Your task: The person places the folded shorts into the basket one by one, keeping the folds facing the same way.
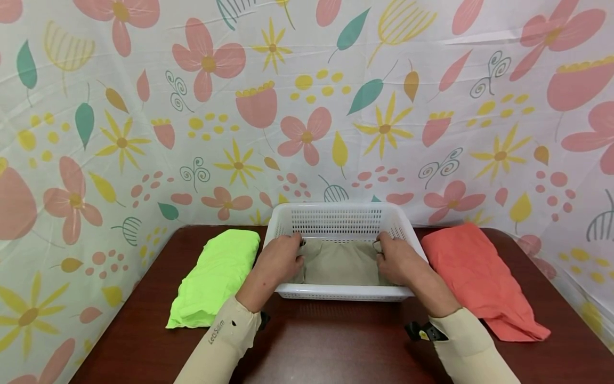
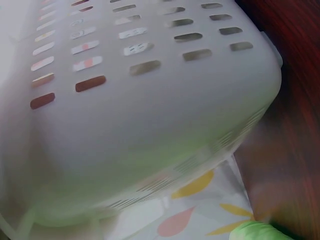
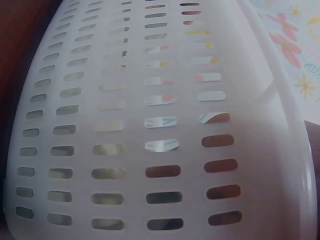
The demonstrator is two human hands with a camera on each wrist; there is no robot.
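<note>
A white perforated plastic basket point(image 1: 336, 290) stands near the back of the table, with a beige folded cloth point(image 1: 341, 264) lying flat inside it. Reaching in over the left side, my left hand point(image 1: 283, 257) pinches the cloth's left edge with curled fingers. Opposite it, my right hand point(image 1: 399, 260) pinches the right edge the same way. Fingertips of both hands are partly hidden at the cloth's upper corners. Slotted basket walls point(image 2: 150, 115) fill the left wrist view, and a slotted wall point(image 3: 135, 135) fills the right wrist view; neither shows a hand.
A neon green folded cloth point(image 1: 216, 277) lies left of the basket, a coral red one point(image 1: 479, 277) to its right. The dark wood table point(image 1: 331, 341) meets a flower-printed curtain point(image 1: 307, 160) behind. Black wrist straps point(image 1: 427, 332) show at the sleeves.
</note>
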